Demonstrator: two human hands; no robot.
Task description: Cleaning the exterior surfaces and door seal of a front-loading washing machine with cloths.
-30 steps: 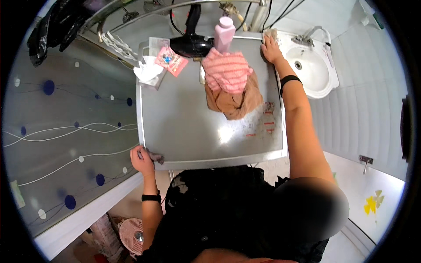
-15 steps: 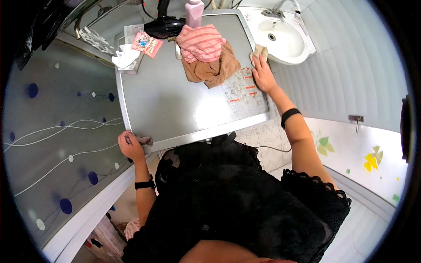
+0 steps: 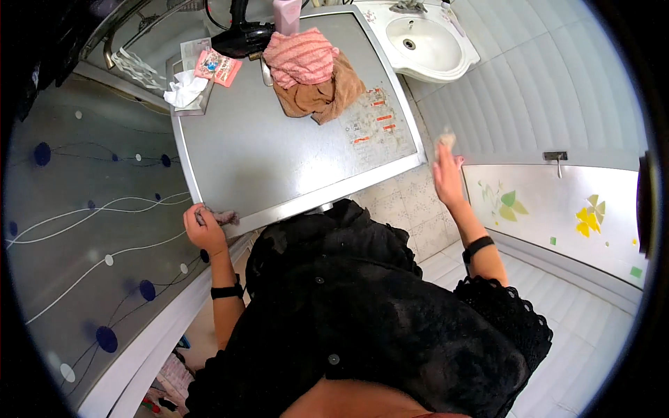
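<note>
Wiping, we judge: left hand [image 3: 204,228] clutches grey cloth [image 3: 227,217], straight-fingered right hand [image 3: 449,179] holds beige cloth [image 3: 447,139], next needing contact with the table [image 3: 244,164].

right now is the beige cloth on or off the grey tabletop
Off: the beige cloth, at the right hand, shows past the right edge of the grey tabletop, a gap between.

Blurry beige cloth [image 3: 447,138], cropped pink bottle [image 3: 286,17]

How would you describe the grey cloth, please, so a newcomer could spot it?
Find the grey-topped table, then its near left corner. There, in the left hand's grip, is the grey cloth, darker than the beige cloth in the right hand's grip.
</note>
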